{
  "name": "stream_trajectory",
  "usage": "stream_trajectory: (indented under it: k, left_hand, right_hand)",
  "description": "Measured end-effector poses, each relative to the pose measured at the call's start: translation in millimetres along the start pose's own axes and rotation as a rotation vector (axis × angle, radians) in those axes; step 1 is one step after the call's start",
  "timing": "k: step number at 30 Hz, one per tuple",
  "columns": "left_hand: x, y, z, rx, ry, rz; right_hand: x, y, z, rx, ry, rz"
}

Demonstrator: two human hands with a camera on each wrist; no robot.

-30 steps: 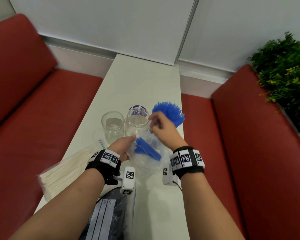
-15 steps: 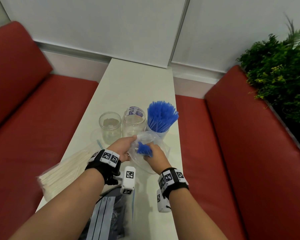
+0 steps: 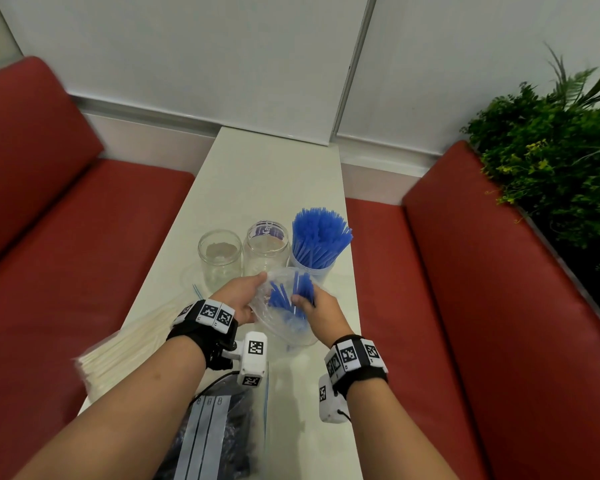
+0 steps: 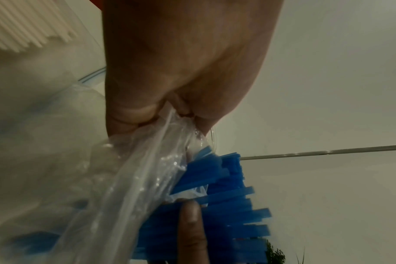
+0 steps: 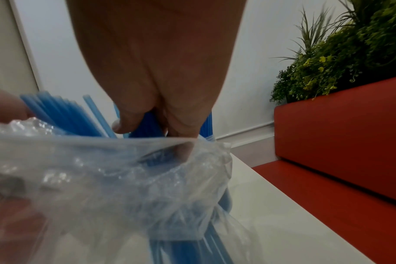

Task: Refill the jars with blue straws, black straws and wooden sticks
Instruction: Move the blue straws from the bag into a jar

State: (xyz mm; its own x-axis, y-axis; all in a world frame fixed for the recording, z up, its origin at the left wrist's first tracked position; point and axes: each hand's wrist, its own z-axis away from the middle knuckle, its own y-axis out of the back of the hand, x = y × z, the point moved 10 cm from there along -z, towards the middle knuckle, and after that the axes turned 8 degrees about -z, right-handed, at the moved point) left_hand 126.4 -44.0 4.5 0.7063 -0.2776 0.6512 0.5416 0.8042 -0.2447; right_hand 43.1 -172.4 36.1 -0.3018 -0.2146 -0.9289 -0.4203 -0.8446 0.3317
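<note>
head: high, looking down | wrists: close, along fingers | shared: blue straws (image 3: 293, 299)

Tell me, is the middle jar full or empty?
Empty. The middle jar is clear glass with nothing inside; only the right jar holds blue straws.

the right hand (image 3: 321, 311) has its fingertips down inside the clear bag (image 3: 284, 327), so the crinkled plastic veils them and the lower ends of the blue straws (image 3: 293, 299) it grips. in the right wrist view the bag blurs to a pale haze. the left hand (image 3: 243, 299) hides the bag edge it pinches. the bag of black straws (image 3: 219, 441) is cut off by the bottom edge, and its label is too small to read.
</note>
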Motion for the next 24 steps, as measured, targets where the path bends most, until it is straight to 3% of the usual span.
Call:
stream_trajectory:
  k: [6, 14, 20, 24]
  left_hand:
    - [2.4, -1.3, 3.2, 0.004, 0.007, 0.023]
    - [0.5, 1.1, -0.8, 0.013, 0.018, 0.02]
    - [0.9, 0.1, -5.4, -0.003, 0.025, 0.041]
    - [-0.1, -1.1, -11.0, -0.008, 0.035, 0.028]
  right_hand:
    - [-26.3, 20.1, -11.9, 0.093, 0.063, -0.045]
    - [-10.8, 18.9, -9.2, 0.113, 0.004, -0.186]
    - [-30.9, 17.3, -19.9, 0.05, 0.084, -0.252]
    - [-0.2, -13.8, -17.7, -0.026, -0.004, -0.243]
